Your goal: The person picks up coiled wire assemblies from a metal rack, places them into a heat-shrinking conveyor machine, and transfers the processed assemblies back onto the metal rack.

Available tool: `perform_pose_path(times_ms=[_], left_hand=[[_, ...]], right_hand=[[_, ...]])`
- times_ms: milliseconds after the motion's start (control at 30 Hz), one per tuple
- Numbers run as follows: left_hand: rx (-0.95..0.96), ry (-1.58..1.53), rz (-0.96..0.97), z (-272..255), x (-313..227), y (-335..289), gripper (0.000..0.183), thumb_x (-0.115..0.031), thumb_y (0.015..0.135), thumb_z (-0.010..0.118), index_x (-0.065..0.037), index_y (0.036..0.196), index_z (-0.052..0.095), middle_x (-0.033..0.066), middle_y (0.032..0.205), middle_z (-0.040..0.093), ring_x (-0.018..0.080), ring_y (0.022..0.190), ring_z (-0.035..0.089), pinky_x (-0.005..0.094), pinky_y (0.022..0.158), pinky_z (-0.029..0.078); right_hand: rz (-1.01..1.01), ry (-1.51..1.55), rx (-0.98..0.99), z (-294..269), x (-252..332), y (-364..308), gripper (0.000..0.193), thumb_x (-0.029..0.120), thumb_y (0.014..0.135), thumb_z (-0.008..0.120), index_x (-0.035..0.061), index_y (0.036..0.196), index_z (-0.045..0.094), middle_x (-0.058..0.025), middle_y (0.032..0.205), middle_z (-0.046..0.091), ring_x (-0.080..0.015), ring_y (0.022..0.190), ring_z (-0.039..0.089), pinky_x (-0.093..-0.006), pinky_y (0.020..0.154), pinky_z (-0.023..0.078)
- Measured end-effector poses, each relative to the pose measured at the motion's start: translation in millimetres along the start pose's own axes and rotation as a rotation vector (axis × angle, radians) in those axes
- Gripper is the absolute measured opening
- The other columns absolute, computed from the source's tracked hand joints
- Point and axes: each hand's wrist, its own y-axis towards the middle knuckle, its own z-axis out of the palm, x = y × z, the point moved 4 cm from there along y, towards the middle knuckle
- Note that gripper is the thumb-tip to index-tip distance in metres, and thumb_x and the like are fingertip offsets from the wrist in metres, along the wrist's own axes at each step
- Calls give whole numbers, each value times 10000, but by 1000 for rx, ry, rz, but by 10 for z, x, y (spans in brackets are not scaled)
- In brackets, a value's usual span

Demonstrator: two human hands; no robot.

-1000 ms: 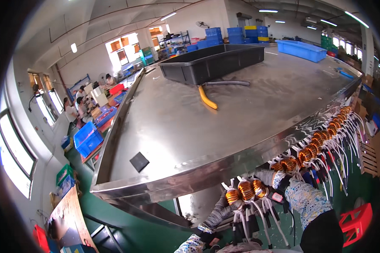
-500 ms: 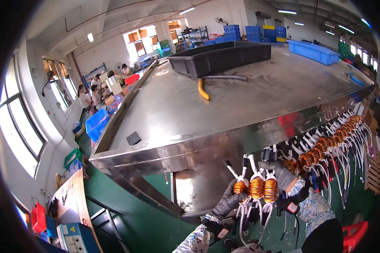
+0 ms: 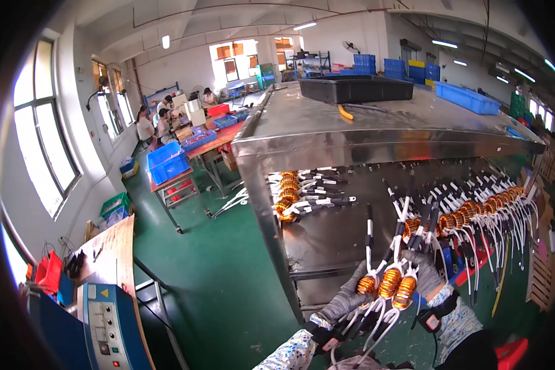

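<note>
Three copper-wound coils (image 3: 390,283) with white leads and black sleeved ends are held between my two gloved hands, in front of the steel table's lower shelf. My left hand (image 3: 345,301), in a grey glove, is closed around the leftmost coil. At the right of the bunch, my right hand (image 3: 424,275) is wrapped around the leads beside the rightmost coil. Some leads point up towards the shelf and others dangle below. Just behind my right hand, a long row of similar coils (image 3: 468,213) lies along the shelf edge, leads hanging down.
The steel table (image 3: 364,132) overhangs the shelf and carries a black tray (image 3: 357,92) and a blue bin (image 3: 467,98). More coils (image 3: 288,194) lie at the shelf's left end. A blue control box (image 3: 108,324) stands near left. People work at far benches.
My view has tipped and dropped, so the shelf under the tabletop shows more. The three coils in my hands now tilt and sit slightly lower; both hands still hold them.
</note>
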Motion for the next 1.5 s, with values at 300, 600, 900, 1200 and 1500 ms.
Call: perform_pose_path(times_ms=[300, 600, 900, 1200, 1500], left_hand=[[-116, -56, -54, 563, -607, -1522, 842, 59, 701, 598, -75, 1395, 140, 68, 1192, 454, 128, 1022, 446, 225, 868, 380], [-762, 355, 154, 439, -746, -4040, 845, 79, 649, 659, -47, 1364, 226, 110, 1226, 453, 182, 1097, 464, 304, 939, 365], [-1412, 320, 298, 1395, -1259, -5944, 852, 59, 602, 676, -56, 1347, 279, 117, 1171, 500, 202, 1072, 497, 313, 927, 390], [-2051, 221, 484, 2355, -1276, -7088, 975, 5, 508, 746, -46, 1347, 250, 133, 1171, 496, 258, 1079, 503, 376, 914, 428], [-2473, 379, 462, 3461, -1643, -7257, 879, -120, 657, 747, -30, 1360, 227, 117, 1146, 498, 219, 1022, 519, 302, 838, 447]], right_hand=[[-34, 109, 158, 288, -502, -1287, 504, -15, 627, 696, 80, 1074, 482, -61, 982, 568, -199, 863, 585, -349, 734, 513], [438, 310, 574, 1825, -1396, -2727, 394, 39, 645, 724, 60, 960, 489, -44, 791, 572, -151, 705, 593, -273, 598, 514], [947, 404, 1137, 3119, -1553, -4442, 270, 30, 668, 708, 44, 881, 542, -64, 768, 595, -166, 641, 600, -276, 562, 510], [1389, 217, 1557, 3661, -1644, -5895, 249, 124, 723, 707, 69, 906, 547, -16, 826, 575, -115, 751, 571, -245, 662, 493], [1675, 252, 1873, 3751, -1226, -7302, 281, 9, 698, 698, 54, 944, 569, -44, 862, 598, -139, 799, 585, -275, 726, 496]])
